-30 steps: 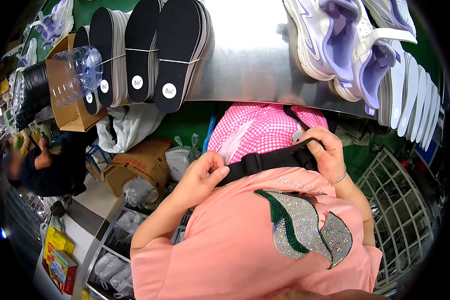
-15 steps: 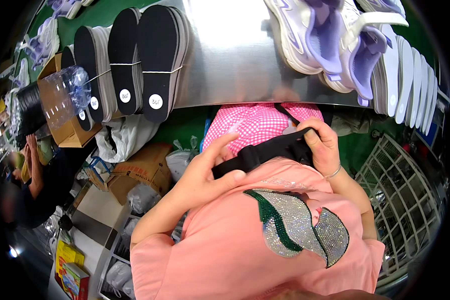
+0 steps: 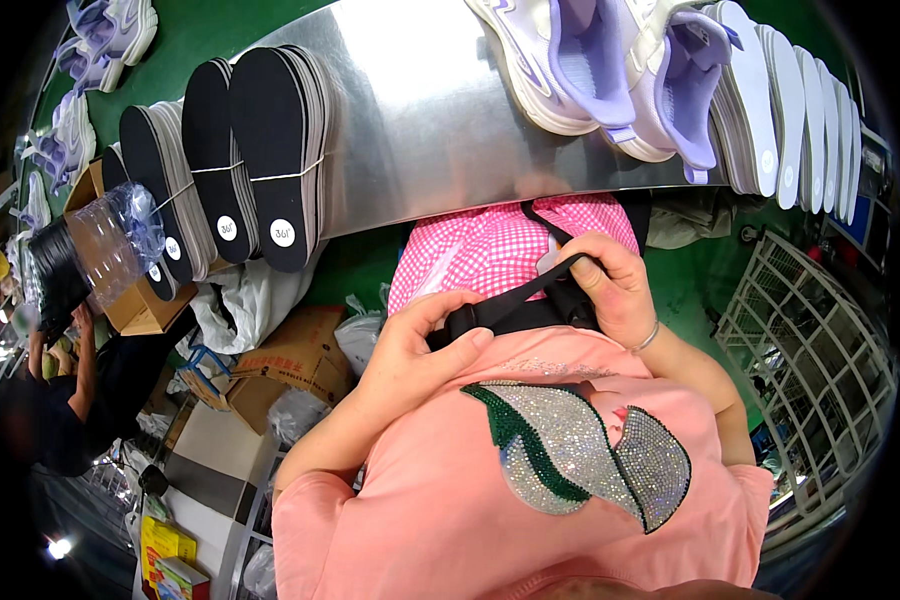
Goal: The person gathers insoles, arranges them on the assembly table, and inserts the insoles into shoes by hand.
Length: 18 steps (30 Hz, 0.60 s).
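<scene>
Head view: a black webbing strap [image 3: 513,298] is held at waist level between two bare hands. Its left end is grasped between thumb and curled fingers of the left hand [image 3: 410,342]; its raised right length is pinched under the thumb of the right hand [image 3: 615,292]. A thin bracelet [image 3: 648,337] is worn on the right wrist. Pink gingham cloth [image 3: 475,240] is seen just beyond the strap, a salmon shirt [image 3: 400,490] nearer. Farther out, a metal worktable [image 3: 410,140] is occupied by banded black insole stacks [image 3: 275,150] at left, white-and-lilac sneakers [image 3: 590,70] and white insoles [image 3: 755,110] at right. A wire-mesh cart [image 3: 767,300] is noted beside the right arm.
</scene>
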{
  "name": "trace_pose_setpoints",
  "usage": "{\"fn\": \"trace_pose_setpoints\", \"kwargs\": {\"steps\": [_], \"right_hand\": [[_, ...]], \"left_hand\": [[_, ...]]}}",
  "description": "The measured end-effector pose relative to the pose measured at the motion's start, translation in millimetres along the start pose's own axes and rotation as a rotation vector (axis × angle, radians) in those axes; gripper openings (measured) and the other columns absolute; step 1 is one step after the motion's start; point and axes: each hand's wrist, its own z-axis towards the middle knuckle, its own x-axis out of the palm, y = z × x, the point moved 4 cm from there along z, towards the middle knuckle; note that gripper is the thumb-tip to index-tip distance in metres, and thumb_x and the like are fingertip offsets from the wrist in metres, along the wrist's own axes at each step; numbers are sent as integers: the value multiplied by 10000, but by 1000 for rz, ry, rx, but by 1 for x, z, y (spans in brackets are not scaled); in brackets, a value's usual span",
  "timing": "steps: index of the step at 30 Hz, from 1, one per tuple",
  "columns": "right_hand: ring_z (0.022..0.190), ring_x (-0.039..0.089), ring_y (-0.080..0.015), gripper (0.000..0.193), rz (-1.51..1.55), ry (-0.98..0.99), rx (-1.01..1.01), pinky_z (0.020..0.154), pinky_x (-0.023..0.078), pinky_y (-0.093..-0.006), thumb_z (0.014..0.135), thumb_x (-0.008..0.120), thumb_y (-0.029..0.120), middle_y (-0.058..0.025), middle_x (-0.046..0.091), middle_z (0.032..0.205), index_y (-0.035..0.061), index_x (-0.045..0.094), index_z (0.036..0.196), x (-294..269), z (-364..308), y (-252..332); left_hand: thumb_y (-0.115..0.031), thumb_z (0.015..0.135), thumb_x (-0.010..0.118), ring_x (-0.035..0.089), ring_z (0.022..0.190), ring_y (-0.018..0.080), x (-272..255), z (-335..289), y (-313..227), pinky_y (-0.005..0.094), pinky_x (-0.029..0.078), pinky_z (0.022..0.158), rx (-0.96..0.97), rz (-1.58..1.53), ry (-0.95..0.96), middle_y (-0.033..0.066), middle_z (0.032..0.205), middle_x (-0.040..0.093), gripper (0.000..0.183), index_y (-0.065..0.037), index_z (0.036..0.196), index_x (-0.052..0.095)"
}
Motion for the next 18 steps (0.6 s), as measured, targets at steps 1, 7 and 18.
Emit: {"fn": "trace_pose_setpoints", "kwargs": {"steps": [1,7,18], "right_hand": [[735,505,-136,81,1,1,0,678,389,-240,800,503,26,-46,541,777,3,563,848,0,0,0],[734,499,-133,75,70,-12,67,676,387,-233,798,505,17,-43,533,764,3,562,843,0,-2,-7],[802,430,-88,362,149,230,132,712,366,-225,723,611,69,-12,497,929,27,482,1059,-19,-9,2]], "left_hand": [[-155,712,645,471,797,91,0,-1,1,232,384,720,0,0,-1,35,881,542,355,9,1008,535],[-147,730,631,471,809,90,2,-5,1,235,378,736,-18,-100,-14,33,894,545,325,-14,1012,539],[-156,710,664,514,723,80,-8,-12,-1,214,420,644,7,54,29,29,775,560,347,-8,989,519]]}}
